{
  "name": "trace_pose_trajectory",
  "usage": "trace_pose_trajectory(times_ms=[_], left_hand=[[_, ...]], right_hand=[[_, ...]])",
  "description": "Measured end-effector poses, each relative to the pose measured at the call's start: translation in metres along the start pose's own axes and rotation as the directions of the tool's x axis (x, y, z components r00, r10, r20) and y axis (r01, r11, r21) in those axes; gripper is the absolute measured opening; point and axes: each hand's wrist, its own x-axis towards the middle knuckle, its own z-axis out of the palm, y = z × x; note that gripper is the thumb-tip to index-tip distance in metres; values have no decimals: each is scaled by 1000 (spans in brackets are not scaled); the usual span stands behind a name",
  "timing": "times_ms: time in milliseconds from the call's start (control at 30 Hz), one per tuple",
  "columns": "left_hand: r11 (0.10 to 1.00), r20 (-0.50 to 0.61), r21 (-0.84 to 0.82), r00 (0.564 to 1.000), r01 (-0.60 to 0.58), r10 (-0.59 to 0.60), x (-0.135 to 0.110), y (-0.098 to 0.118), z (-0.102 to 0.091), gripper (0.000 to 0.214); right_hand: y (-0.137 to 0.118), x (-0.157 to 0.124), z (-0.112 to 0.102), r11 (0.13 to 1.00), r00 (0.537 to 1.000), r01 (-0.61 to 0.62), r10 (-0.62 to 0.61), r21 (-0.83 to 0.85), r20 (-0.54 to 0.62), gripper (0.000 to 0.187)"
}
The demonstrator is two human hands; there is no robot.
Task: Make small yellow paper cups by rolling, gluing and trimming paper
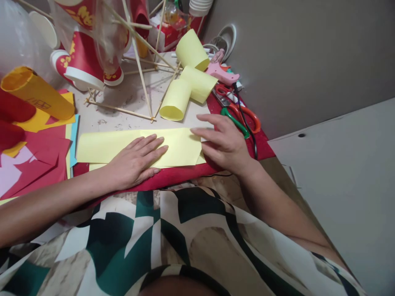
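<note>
Two hands are at work at the near edge of one table [111, 94], where yellow paper [105, 147] lies flat as a long strip in at least two layers; the exact count cannot be told. The left hand [132, 162] rests palm down on the strip's middle, fingers extended and slightly parted, grasping nothing. The right hand [228, 144] is at the strip's right end with its fingers spread well apart; it pinches nothing visibly, and whether the fingertips touch the paper or sit just above it cannot be told. Beyond the strip lie three yellow paper tubes [175, 98], grouped closely, beside one frame of thin sticks [120, 108]. To their right is one pink glue gun [224, 74], with at least two pairs of scissors nearer the right hand, among them one green handle [245, 130] and one orange handle [258, 123]. On the left, one orange paper tube [52, 100] leans above several coloured sheets [46, 156]. Behind it, at least three red patterned cups [86, 57] show, some inside clear plastic.
</note>
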Motion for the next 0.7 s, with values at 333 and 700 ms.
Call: trace_pose_trajectory(times_ms=[333,700], left_hand=[[989,-105,149,994,-8,24,1,11,-4,53],[982,-162,187,986,2,29,8,14,-10,47]], right_hand=[[15,-14,1,988,992,125,-127,88,16,24],[9,-12,-1,957,960,281,-281,-72,14,29]])
